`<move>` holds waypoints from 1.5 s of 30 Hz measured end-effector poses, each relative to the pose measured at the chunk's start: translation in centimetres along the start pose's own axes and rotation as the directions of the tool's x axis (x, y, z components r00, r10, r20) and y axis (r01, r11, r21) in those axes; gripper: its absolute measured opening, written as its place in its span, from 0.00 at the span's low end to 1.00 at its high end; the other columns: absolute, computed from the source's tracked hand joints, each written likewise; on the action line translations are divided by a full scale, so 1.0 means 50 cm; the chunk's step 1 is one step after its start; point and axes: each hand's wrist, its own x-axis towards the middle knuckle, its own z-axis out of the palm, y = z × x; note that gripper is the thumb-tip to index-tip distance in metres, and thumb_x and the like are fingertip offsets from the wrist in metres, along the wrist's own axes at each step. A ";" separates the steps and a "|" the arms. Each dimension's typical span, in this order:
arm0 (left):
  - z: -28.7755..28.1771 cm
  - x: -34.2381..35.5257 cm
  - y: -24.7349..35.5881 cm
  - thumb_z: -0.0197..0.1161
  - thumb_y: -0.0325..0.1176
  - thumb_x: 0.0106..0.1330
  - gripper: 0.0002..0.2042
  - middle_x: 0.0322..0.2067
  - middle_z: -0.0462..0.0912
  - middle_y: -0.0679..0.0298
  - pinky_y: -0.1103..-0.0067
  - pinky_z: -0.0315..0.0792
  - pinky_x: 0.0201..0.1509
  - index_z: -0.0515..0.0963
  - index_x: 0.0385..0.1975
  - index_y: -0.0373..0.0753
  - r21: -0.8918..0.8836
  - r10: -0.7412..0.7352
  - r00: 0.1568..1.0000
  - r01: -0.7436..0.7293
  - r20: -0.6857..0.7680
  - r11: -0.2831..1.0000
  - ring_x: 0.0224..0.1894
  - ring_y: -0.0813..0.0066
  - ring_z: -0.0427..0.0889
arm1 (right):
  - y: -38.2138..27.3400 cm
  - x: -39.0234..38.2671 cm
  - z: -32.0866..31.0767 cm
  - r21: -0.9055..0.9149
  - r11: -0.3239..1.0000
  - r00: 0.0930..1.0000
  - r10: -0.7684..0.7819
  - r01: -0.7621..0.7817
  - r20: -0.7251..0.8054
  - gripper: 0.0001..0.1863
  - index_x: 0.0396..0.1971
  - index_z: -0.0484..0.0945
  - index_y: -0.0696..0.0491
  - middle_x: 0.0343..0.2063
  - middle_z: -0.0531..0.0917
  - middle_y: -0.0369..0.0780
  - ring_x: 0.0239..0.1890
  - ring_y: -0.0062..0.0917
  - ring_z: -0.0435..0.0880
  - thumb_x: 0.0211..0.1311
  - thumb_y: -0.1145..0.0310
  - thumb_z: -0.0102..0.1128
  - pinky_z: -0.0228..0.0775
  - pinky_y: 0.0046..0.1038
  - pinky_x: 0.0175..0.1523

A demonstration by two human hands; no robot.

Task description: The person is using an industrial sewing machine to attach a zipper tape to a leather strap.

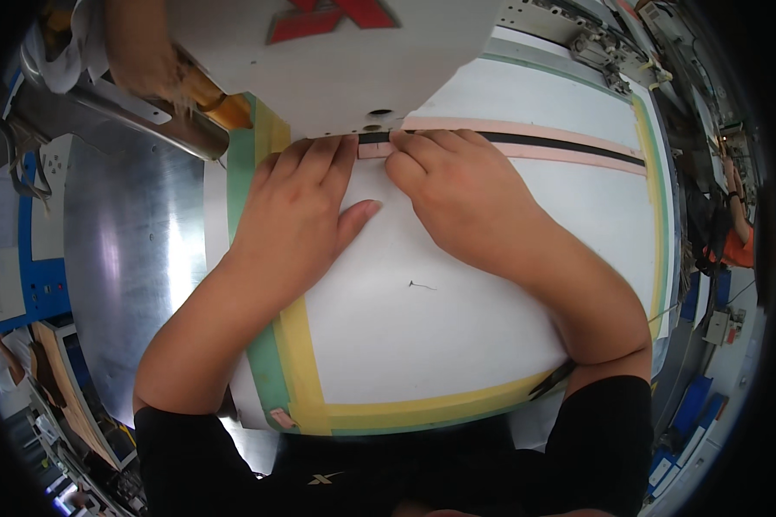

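A narrow black strip (526, 140) lies across a white board (422, 336), between two pink tape bands. My left hand (297, 202) lies flat over the strip's left end, fingers stretched and thumb out to the side. Its fingertips reach the lower edge of a white machine head (379, 77), which hides what is beneath. To the right, my right hand (457, 177) has its fingers curled, thumb and forefinger closed at the strip's near edge. A short stretch of black shows between the two hands.
Yellow and green tape (297, 362) borders the board. A dark slim tool (552, 379) lies by my right elbow. Left of the board is a shiny metal surface (121, 250) with a metal cylinder (172, 125) above it. Another person's blurred arm (142, 47) is at upper left.
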 end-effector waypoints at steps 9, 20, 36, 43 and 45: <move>0.003 -0.004 0.002 0.71 0.43 0.69 0.34 0.67 0.74 0.46 0.58 0.66 0.73 0.72 0.69 0.29 -0.006 -0.025 0.999 0.025 0.020 1.000 0.69 0.47 0.72 | -0.004 -0.002 0.002 0.000 1.000 1.000 -0.004 0.004 -0.027 0.11 0.43 0.81 0.59 0.49 0.85 0.49 0.51 0.41 0.84 0.61 0.74 0.59 0.74 0.39 0.59; -0.005 -0.002 0.006 0.74 0.51 0.64 0.39 0.67 0.74 0.46 0.58 0.65 0.73 0.72 0.69 0.29 -0.005 -0.038 0.999 0.038 0.033 0.999 0.70 0.48 0.72 | -0.011 0.002 0.007 -0.018 1.000 1.000 -0.003 0.002 -0.030 0.12 0.41 0.81 0.60 0.50 0.85 0.50 0.50 0.40 0.85 0.60 0.71 0.60 0.74 0.38 0.59; 0.024 0.000 0.019 0.70 0.44 0.65 0.32 0.63 0.77 0.53 0.60 0.66 0.68 0.75 0.67 0.34 0.088 0.043 0.993 -0.033 -0.110 0.996 0.65 0.55 0.75 | -0.010 -0.009 0.025 0.000 1.000 0.995 -0.004 0.004 -0.102 0.12 0.44 0.80 0.60 0.44 0.83 0.48 0.49 0.40 0.83 0.61 0.73 0.59 0.72 0.38 0.56; 0.027 -0.003 0.022 0.66 0.47 0.68 0.30 0.63 0.78 0.55 0.59 0.66 0.68 0.76 0.65 0.34 0.107 0.023 0.994 -0.012 -0.105 0.994 0.65 0.55 0.75 | 0.001 -0.040 0.012 0.018 0.998 0.997 0.062 -0.062 -0.044 0.12 0.44 0.79 0.60 0.48 0.83 0.49 0.53 0.42 0.82 0.64 0.70 0.62 0.70 0.40 0.62; 0.019 0.001 0.029 0.66 0.47 0.68 0.30 0.62 0.78 0.55 0.59 0.66 0.69 0.76 0.65 0.34 0.105 0.017 0.994 -0.006 -0.104 0.994 0.65 0.56 0.75 | 0.020 -0.065 -0.001 0.004 0.997 0.996 0.077 -0.077 -0.043 0.12 0.44 0.79 0.60 0.49 0.83 0.50 0.55 0.43 0.81 0.65 0.69 0.62 0.69 0.41 0.65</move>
